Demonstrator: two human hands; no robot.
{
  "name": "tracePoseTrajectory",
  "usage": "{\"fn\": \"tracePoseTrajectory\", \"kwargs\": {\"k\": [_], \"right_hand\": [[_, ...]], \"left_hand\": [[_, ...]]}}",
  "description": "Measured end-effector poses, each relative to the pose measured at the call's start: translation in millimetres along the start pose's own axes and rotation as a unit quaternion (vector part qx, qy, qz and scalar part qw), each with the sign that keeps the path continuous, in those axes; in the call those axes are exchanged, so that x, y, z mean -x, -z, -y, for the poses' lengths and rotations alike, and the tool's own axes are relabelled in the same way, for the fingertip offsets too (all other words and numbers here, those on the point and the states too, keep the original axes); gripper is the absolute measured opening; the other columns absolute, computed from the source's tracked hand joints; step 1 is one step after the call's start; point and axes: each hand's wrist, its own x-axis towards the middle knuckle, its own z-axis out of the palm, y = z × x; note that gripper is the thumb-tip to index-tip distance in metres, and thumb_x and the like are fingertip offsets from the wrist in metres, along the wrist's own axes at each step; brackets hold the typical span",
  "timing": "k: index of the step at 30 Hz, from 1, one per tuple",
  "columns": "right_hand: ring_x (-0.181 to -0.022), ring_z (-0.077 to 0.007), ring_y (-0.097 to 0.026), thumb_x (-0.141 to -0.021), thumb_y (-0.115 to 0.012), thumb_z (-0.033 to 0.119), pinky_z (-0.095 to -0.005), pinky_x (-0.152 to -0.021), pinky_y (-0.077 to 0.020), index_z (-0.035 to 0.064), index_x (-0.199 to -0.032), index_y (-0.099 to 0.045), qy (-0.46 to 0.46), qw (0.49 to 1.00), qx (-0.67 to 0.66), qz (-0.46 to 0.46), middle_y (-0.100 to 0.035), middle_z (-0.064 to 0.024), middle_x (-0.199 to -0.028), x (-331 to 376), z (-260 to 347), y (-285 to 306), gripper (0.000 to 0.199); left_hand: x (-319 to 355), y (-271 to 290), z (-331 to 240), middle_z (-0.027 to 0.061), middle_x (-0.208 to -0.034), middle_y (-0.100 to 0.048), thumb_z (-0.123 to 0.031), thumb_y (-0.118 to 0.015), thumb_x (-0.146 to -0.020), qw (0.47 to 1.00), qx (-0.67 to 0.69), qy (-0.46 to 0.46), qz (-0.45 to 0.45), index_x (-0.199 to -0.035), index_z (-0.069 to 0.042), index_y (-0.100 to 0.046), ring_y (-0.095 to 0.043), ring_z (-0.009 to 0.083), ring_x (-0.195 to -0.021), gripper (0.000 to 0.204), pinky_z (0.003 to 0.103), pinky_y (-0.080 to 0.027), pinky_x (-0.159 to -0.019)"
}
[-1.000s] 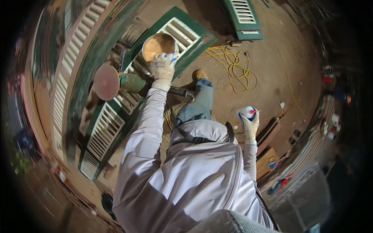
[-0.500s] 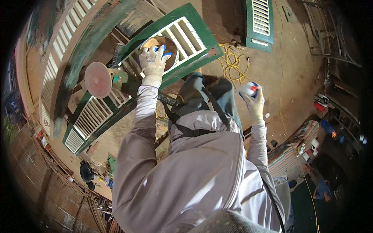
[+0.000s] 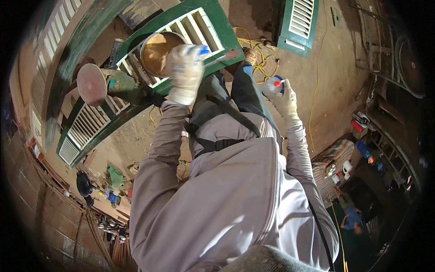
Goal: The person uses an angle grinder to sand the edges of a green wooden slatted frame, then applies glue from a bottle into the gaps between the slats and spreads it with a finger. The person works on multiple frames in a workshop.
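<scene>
My left hand [image 3: 186,72], in a white glove with blue on the fingers, is over the right rim of a round bowl [image 3: 158,52]. Motion smears its fingers, so whether it holds anything is unclear. Something tan-brown fills the bowl, which rests on the white slats of a green louvered shutter [image 3: 217,27]. In my gloved right hand [image 3: 287,103] is a small whitish bottle [image 3: 272,85] with a red tip, held out beside my right knee.
Left of the bowl, a round pinkish disc [image 3: 92,85] stands up on a dark greenish body. Another louvered panel [image 3: 88,124] lies below it. A second green shutter [image 3: 299,27] is at the top right. Yellow cord [image 3: 263,63] coils on the floor near my foot.
My left hand has come up out of the bowl and moved right. My right hand, still gripping the bottle, has shifted slightly left and up. The view has shifted too.
</scene>
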Motion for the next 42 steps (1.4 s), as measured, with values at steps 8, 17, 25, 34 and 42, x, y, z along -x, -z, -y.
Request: {"fn": "tracePoseTrajectory", "kwargs": {"k": [8,17,25,34,42], "right_hand": [[-0.09,-0.0328,-0.074,-0.078,-0.088,0.039,-0.0424,-0.08,-0.055,0.0038,-0.115,-0.063,0.013,0.998,-0.067,-0.004,-0.074,-0.0169,-0.095,-19,-19,39,0.057],[-0.098,-0.039,-0.072,-0.076,-0.087,0.041,-0.045,-0.085,-0.0544,0.0042,-0.118,-0.063,0.029,0.999,-0.035,0.02,-0.074,-0.0197,-0.103,-44,-49,43,0.061],[-0.098,-0.0373,-0.072,-0.077,-0.087,0.04,-0.0448,-0.085,-0.055,0.0072,-0.121,-0.063,0.05,0.997,-0.03,0.05,-0.074,-0.0179,-0.104,-69,-17,43,0.06],[-0.106,-0.0359,-0.067,-0.074,-0.088,0.03,-0.0442,-0.089,-0.0534,0.0044,-0.124,-0.061,0.139,0.989,-0.044,0.019,-0.067,-0.0188,-0.112,-74,7,13,0.063],[-0.112,-0.0412,-0.062,-0.075,-0.086,0.034,-0.049,-0.097,-0.0497,0.0092,-0.137,-0.058,0.177,0.983,0.035,-0.029,-0.065,-0.0211,-0.122,-73,25,-26,0.072]], "left_hand": [[8,-94,-64,0.0057,-0.138,-0.06,-0.03,-0.073,-0.089,1.0,-0.025,-0.003,0.015,-0.122,-0.013,-0.069,-0.055,0.032,-0.129,0.038,0.055,-0.043,-0.108],[8,-118,-99,0.0362,-0.16,-0.026,-0.064,-0.055,-0.093,0.988,-0.062,0.023,0.141,-0.152,0.015,-0.031,-0.021,0.0516,-0.151,0.101,0.065,-0.01,-0.125],[4,-87,-74,0.0302,-0.164,-0.026,-0.065,-0.055,-0.093,0.957,-0.021,-0.074,0.28,-0.157,0.008,-0.029,-0.021,0.0468,-0.153,0.1,0.06,-0.012,-0.127],[31,-96,-69,0.0133,-0.164,-0.035,-0.073,-0.051,-0.091,0.928,-0.022,-0.172,0.33,-0.154,0.001,-0.043,-0.023,0.0344,-0.156,0.097,0.05,-0.018,-0.129],[7,-80,-49,0.0175,-0.166,-0.03,-0.062,-0.048,-0.098,0.963,-0.057,-0.129,0.228,-0.158,-0.002,-0.036,-0.022,0.0344,-0.157,0.085,0.058,-0.013,-0.127]]}}
